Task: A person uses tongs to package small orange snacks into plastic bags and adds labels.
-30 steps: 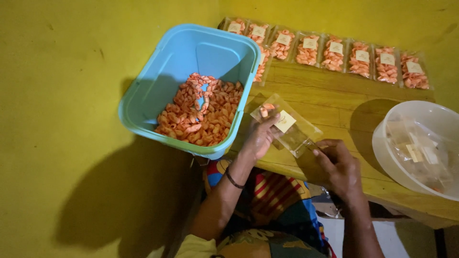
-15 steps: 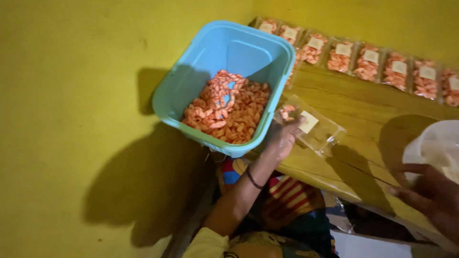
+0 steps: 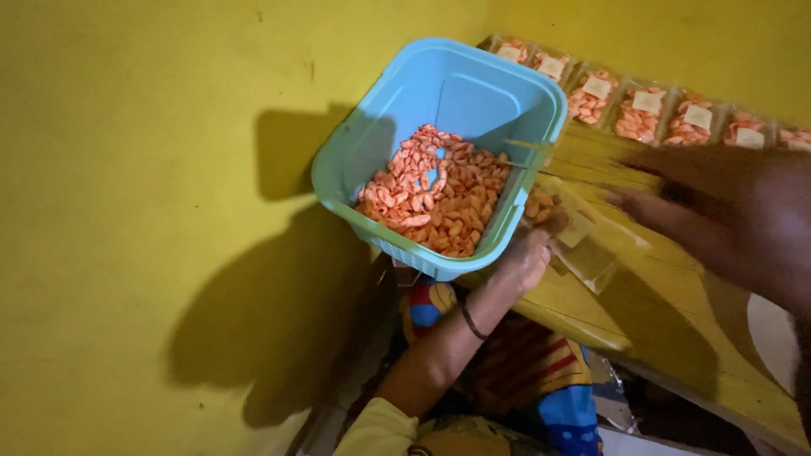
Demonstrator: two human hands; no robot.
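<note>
My left hand (image 3: pixel 525 257) holds a clear plastic packet (image 3: pixel 583 241) with a pale label and a few orange snacks inside, low against the wooden table's (image 3: pixel 676 312) near edge. The packet sits just right of a light-blue tub (image 3: pixel 405 110) holding a heap of orange snack pieces (image 3: pixel 435 190). My right hand (image 3: pixel 718 215) is blurred, raised above the table to the right of the tub, fingers spread toward the packet and holding nothing.
A row of filled, labelled snack packets (image 3: pixel 646 110) leans along the yellow wall at the back of the table. A white bowl's edge (image 3: pixel 773 338) shows at the far right. A colourful patterned cloth (image 3: pixel 541 380) lies over my lap below.
My right hand has swung from the white bowl at the lower right up and left toward the packet. The view has shifted, so the tub now sits further right.
</note>
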